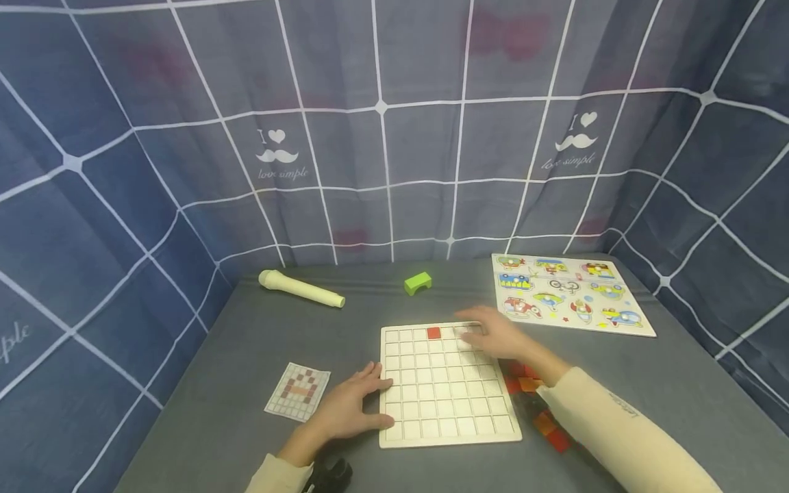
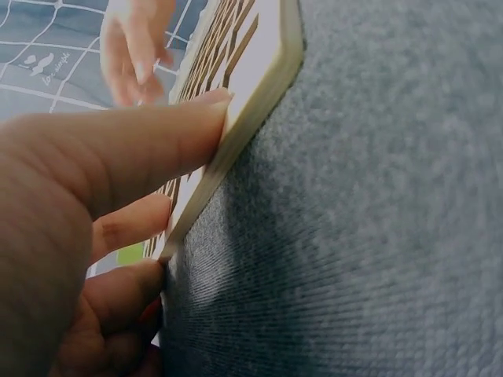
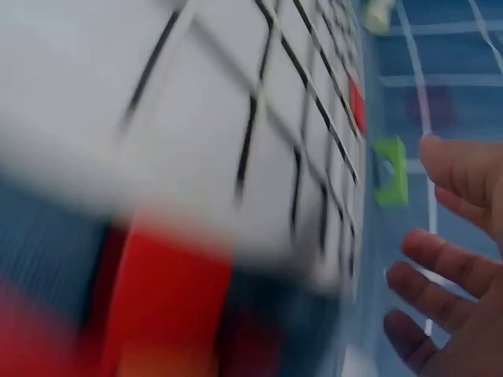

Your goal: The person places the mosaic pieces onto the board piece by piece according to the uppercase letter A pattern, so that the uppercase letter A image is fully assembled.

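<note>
A pale wooden grid board [image 1: 448, 404] lies flat on the grey tabletop, with one red square tile [image 1: 434, 333] in its top row. My left hand [image 1: 348, 404] rests beside the board's left edge, its thumb [image 2: 169, 145] and fingertips touching that edge. Over the board's upper right corner hovers my right hand [image 1: 499, 334], its fingers spread and nothing visible between them in the right wrist view. Red and orange tiles [image 1: 557, 438] lie in a loose group right of the board, partly hidden under the right forearm.
A patterned grid card [image 1: 298, 392] lies left of the board. Behind are a cream toy microphone [image 1: 302, 288] and a green arched block [image 1: 418, 283]. A vehicle picture puzzle [image 1: 570, 294] lies at the back right. Checked curtain [image 1: 419, 144] encloses the table's back and sides.
</note>
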Action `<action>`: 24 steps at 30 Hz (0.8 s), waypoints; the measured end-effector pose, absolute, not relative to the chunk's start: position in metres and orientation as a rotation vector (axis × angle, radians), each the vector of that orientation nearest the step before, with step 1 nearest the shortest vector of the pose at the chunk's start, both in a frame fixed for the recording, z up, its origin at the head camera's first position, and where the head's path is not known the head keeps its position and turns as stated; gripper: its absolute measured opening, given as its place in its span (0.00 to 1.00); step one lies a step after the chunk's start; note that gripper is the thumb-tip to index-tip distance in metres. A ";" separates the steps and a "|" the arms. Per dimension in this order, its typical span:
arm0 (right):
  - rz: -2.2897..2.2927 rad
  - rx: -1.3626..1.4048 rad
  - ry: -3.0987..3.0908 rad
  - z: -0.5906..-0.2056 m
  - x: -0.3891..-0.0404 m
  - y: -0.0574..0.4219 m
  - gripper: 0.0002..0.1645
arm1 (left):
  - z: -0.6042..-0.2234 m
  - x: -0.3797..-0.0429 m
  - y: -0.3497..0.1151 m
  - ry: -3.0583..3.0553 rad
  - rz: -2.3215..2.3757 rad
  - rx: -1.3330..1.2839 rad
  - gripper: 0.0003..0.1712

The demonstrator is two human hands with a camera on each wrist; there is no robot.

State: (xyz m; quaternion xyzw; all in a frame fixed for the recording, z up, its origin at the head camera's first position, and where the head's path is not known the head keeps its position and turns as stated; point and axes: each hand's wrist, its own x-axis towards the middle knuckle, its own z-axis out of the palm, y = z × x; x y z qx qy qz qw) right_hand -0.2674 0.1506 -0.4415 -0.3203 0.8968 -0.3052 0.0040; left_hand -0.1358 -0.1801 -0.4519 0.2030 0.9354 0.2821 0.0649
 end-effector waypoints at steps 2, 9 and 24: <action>-1.041 -0.925 2.841 -0.438 -0.261 0.179 0.26 | -0.453 -0.136 -0.179 2.818 0.876 0.617 0.40; -0.969 -0.628 2.968 -0.440 -0.230 0.258 0.27 | -0.453 -0.136 -0.180 2.779 0.930 0.595 0.40; -0.751 -0.722 2.984 -0.451 -0.202 0.248 0.13 | -0.454 -0.134 -0.181 2.795 0.947 0.607 0.40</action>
